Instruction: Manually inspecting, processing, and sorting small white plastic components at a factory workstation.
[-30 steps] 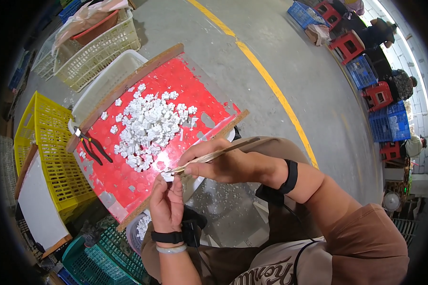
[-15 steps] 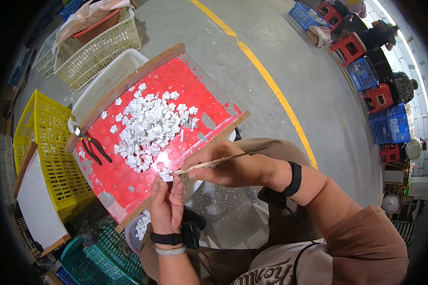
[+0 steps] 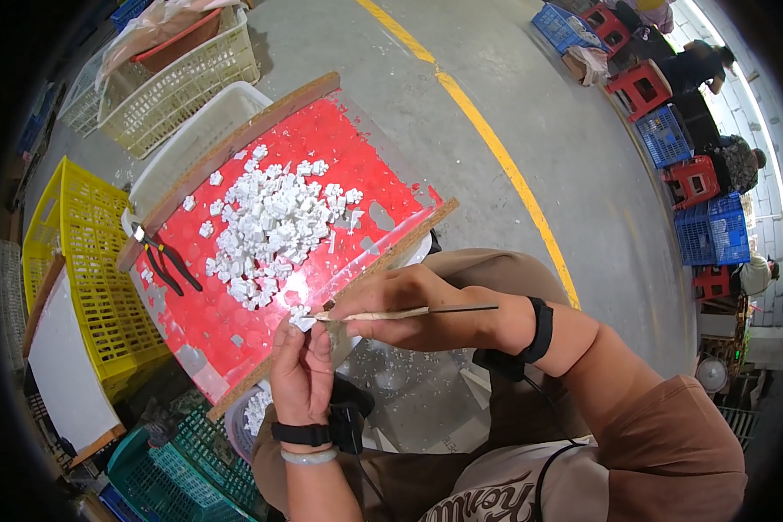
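My left hand [image 3: 303,374] pinches a small white flower-shaped piece [image 3: 300,317] between thumb and fingertips, at the near edge of a red board [image 3: 265,335]. My right hand [image 3: 409,300] is closed around a slender tool with a pale wrapped handle [image 3: 396,314] and a dark rod end pointing right. The tool's tip meets the piece, or lies very close to it; its exact shape is too small to make out. A heap of similar white pieces [image 3: 274,222] covers the middle of the board. Left of the heap lie pliers [image 3: 167,261] with black and yellow handles.
Wooden strips [image 3: 235,129] edge the board. A yellow crate [image 3: 104,287] and a teal basket [image 3: 196,465] stand at left, a cream crate [image 3: 187,87] farther back. Under the board's near edge sits a tub of white bits [image 3: 257,411]. People sit far right among red stools [image 3: 639,90].
The tool has swung from a slant to nearly level, its dark end dropping lower. My right hand has turned slightly with it; my left hand keeps hold of the white piece.
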